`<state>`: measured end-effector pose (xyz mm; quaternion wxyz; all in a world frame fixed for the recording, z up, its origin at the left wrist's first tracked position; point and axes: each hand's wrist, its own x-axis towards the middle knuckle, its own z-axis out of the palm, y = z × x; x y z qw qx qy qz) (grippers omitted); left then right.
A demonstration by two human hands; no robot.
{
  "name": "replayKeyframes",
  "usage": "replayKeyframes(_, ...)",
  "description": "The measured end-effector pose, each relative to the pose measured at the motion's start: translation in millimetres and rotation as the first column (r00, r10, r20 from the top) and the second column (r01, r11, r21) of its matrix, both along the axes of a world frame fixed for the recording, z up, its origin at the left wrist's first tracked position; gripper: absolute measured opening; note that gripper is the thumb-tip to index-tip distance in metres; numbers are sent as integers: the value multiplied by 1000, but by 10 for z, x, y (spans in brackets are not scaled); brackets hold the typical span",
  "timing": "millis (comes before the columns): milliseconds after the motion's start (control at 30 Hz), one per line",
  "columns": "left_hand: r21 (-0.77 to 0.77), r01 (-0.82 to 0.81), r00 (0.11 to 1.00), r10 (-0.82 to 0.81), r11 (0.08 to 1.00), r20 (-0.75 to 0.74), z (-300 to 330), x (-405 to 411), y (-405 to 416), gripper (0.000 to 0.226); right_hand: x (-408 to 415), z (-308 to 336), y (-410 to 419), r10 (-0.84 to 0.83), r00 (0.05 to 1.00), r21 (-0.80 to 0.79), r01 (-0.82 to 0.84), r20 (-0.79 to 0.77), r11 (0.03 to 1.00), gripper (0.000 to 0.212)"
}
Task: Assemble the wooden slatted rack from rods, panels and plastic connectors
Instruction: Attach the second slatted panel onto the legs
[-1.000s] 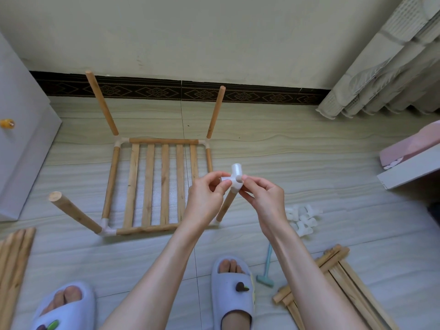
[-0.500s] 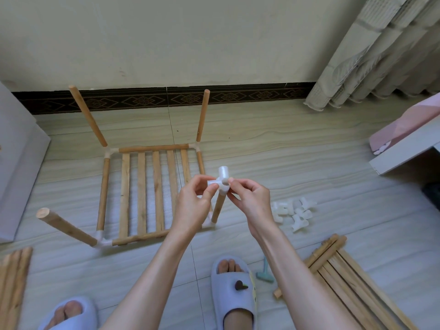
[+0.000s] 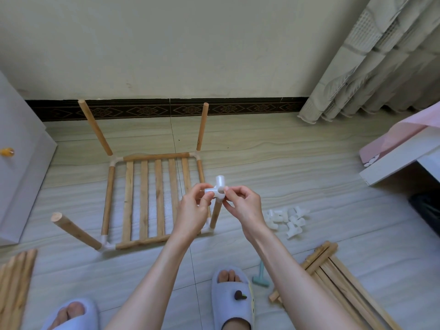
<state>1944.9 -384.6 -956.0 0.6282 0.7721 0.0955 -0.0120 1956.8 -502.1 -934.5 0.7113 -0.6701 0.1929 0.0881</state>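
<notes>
White connector [image 3: 219, 189], two hands, four rods

We see a white plastic connector [image 3: 218, 189] with several sockets sitting on top of the near right upright rod [image 3: 216, 214] of the slatted frame [image 3: 152, 198], which lies flat on the floor with three more rods standing at its corners. Spare connectors [image 3: 287, 220] lie heaped right of it, loose wooden rods [image 3: 333, 279] nearer us.

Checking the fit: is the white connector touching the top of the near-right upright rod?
Touching. The head view shows the white connector seated on the near-right upright rod, no gap visible.
</notes>
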Motion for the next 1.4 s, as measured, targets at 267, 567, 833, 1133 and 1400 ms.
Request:
replayKeyframes(267, -51, 69, 997, -71, 996, -29, 31, -45, 110, 14, -2, 30, 32, 39, 999, -19, -39, -14, 999, 6)
replayKeyframes(567, 61, 165, 965, -148, 984, -215, -621, -542, 65, 49, -571, -670, -1058, -183, 920, 68, 219, -346, 973, 14)
replayKeyframes(833, 526, 706, 694, -315, 475, -647, -1637, -1233, 163, 75, -1230, -1651, -1752, -403, 764, -613, 13, -503, 790, 18)
replayKeyframes(1133, 500, 781, 603, -243, 375, -760, -1924, -1199, 91, 93, -1085, -1978, -1664, -468, 652, -616, 2, -596, 788, 39)
replayKeyframes(1400, 459, 839, 534, -285, 290, -796, -1993, -1192, 168, 82, -1091, -2015, -1733, -592, 530, -403, 437, -608, 804, 23)
